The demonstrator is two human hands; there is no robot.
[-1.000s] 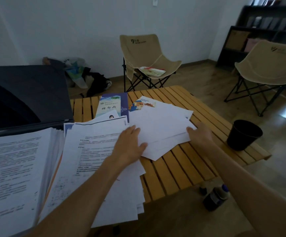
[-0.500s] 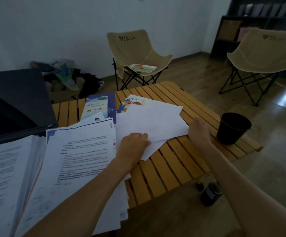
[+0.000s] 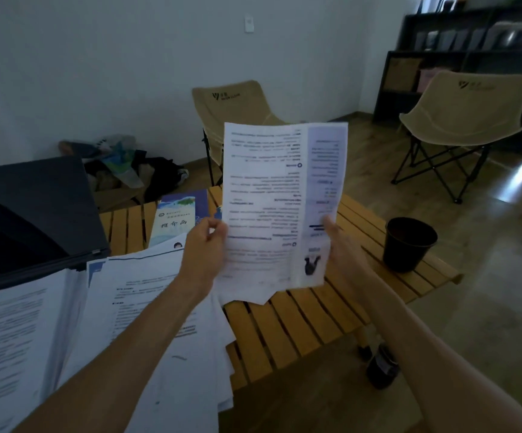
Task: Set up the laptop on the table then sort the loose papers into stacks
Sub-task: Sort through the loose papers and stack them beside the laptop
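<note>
**Both hands hold printed sheets up over the table**

Nearest you, on the left, the loose papers (image 3: 147, 320) lie fanned over the slatted wooden table (image 3: 300, 320), some overhanging its near edge. Your left hand (image 3: 205, 253) pinches the left edge of the raised sheets (image 3: 280, 201), fingers curled round it; your right hand (image 3: 342, 248) grips the right edge, thumb on the printed face — the print reads upside down. The sheets stand clear above the tabletop. Left of them the open laptop (image 3: 31, 210) sits on the table, with a blue booklet (image 3: 180, 218) just beyond the papers. A black cup (image 3: 409, 243) stands at the table's right edge — two folding chairs (image 3: 231, 104) sit farther off.
</note>
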